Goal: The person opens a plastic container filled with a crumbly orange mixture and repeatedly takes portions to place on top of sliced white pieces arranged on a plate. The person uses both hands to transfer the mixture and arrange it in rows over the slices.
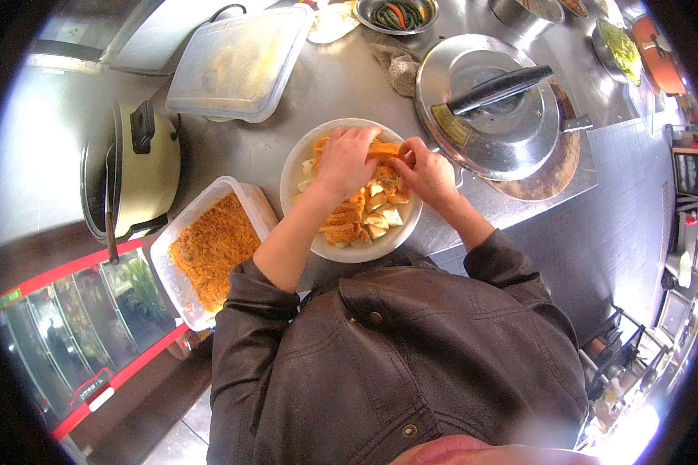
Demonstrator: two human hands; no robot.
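Note:
A white bowl (362,253) stands at the counter's edge before me. Pale cut chunks (388,216) fill it, with orange crumb-coated slices (338,229), probably meat, laid over them. My left hand (347,163) is over the far part of the bowl, its bent fingers closed on a coated slice near the rim. At the right side my right hand (428,173) pinches the coated food with thumb and forefinger. Both hands partly hide the slices under them. Left of the bowl, a clear plastic tub (160,248) holds orange crumbs (215,252).
A steel lid with a black handle (479,108) rests at the right, over a round wooden board (554,174). A lidded plastic box (236,66) lies far left; a cream cooker (151,167) is beside it. Behind are a cloth (395,66) and a pepper bowl (398,15).

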